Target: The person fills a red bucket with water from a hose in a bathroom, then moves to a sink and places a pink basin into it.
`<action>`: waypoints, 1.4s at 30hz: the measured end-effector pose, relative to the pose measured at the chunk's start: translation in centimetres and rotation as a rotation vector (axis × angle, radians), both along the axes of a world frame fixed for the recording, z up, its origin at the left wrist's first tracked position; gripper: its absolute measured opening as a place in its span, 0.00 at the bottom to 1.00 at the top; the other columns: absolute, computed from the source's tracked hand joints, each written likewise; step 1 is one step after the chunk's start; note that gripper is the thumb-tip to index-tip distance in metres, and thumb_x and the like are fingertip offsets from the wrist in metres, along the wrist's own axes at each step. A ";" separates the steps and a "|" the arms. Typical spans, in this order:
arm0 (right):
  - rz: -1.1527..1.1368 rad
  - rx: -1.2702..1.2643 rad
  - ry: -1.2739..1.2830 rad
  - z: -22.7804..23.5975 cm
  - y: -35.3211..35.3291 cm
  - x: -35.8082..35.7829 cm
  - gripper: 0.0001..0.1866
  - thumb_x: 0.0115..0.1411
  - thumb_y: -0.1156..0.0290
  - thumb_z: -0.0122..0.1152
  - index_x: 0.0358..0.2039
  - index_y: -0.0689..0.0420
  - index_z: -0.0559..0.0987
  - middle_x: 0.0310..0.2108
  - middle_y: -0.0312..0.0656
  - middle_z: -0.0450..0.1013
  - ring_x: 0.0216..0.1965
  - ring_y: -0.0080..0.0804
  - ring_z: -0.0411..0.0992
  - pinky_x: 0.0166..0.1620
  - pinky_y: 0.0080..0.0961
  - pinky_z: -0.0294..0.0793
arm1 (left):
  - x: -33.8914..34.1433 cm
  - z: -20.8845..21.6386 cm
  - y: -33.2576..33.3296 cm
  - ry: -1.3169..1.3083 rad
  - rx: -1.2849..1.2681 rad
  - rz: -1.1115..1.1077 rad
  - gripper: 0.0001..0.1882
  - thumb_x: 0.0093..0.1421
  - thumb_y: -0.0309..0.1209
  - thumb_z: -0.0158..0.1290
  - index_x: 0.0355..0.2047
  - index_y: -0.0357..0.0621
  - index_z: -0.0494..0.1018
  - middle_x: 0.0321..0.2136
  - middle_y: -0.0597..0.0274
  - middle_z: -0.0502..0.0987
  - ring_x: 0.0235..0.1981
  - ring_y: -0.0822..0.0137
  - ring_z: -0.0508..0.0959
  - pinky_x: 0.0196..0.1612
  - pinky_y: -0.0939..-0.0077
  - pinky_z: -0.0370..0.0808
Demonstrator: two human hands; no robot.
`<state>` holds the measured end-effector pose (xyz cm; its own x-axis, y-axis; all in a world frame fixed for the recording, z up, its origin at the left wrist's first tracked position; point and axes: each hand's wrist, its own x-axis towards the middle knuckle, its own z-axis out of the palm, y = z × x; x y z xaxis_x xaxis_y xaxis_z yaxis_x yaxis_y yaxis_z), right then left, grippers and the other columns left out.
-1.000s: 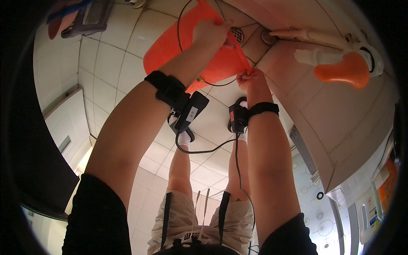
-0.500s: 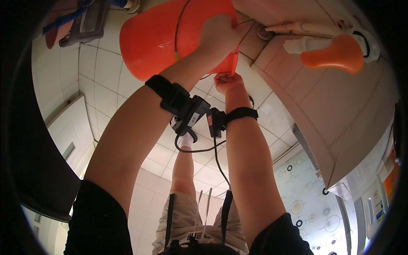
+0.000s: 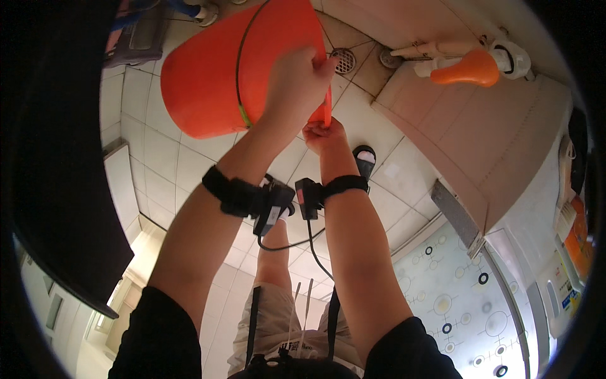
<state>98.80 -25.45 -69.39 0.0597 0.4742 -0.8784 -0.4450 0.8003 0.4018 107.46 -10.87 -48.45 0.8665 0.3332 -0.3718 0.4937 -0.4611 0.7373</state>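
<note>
A red-orange bucket (image 3: 208,76) lies tipped on its side in my grip, its mouth facing right toward a round floor drain (image 3: 344,61). My left hand (image 3: 293,82) is closed on the rim's upper side, thumb pointing toward the mouth. Lower down, my right hand (image 3: 327,134) has its fingers curled at the bottom side of the rim. The bucket's thin dark handle (image 3: 240,63) loops across its body, with a green piece (image 3: 245,115) at one end. What the bucket holds inside is hidden.
An orange rounded piece (image 3: 470,69) sits by a white pipe (image 3: 511,58) at the upper right. Below it stands a pale panel (image 3: 473,132). A dark edge (image 3: 63,189) fills the left. My sandalled foot (image 3: 364,158) rests on the tiled floor (image 3: 391,189).
The bucket and both my hands have shifted left in view, and the floor drain has come into sight. My grip on the rim is kept; the whole view has shifted too.
</note>
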 end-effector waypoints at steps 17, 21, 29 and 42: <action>0.907 -1.501 -1.212 34.3 -5.5 12.0 0.43 0.81 0.48 0.76 0.81 0.65 0.70 0.64 0.54 0.78 0.61 0.50 0.81 0.66 0.48 0.82 | -12.5 4.9 4.3 0.107 -0.736 0.819 0.33 0.64 0.22 0.73 0.68 0.45 0.77 0.57 0.63 0.86 0.53 0.67 0.85 0.51 0.68 0.82; 1.086 -1.495 -1.217 35.9 -5.9 13.7 0.37 0.84 0.46 0.70 0.75 0.64 0.75 0.57 0.55 0.81 0.56 0.52 0.83 0.62 0.49 0.83 | -11.7 7.8 3.0 0.084 -0.708 0.778 0.31 0.61 0.19 0.67 0.65 0.42 0.79 0.55 0.64 0.86 0.53 0.67 0.82 0.55 0.69 0.81; 1.452 -1.874 -1.255 40.6 -8.4 12.7 0.29 0.88 0.45 0.63 0.65 0.63 0.82 0.44 0.56 0.86 0.46 0.55 0.86 0.54 0.52 0.86 | -10.8 9.3 3.9 0.065 -0.719 0.810 0.27 0.59 0.22 0.64 0.60 0.56 0.82 0.45 0.76 0.85 0.40 0.77 0.78 0.42 0.75 0.71; 1.184 -1.185 -0.974 37.1 -9.8 6.4 0.27 0.84 0.52 0.73 0.74 0.53 0.83 0.47 0.36 0.85 0.41 0.25 0.82 0.43 0.30 0.80 | -16.1 7.4 6.1 0.043 -0.620 0.899 0.22 0.58 0.19 0.64 0.54 0.45 0.78 0.43 0.68 0.82 0.42 0.69 0.78 0.48 0.69 0.76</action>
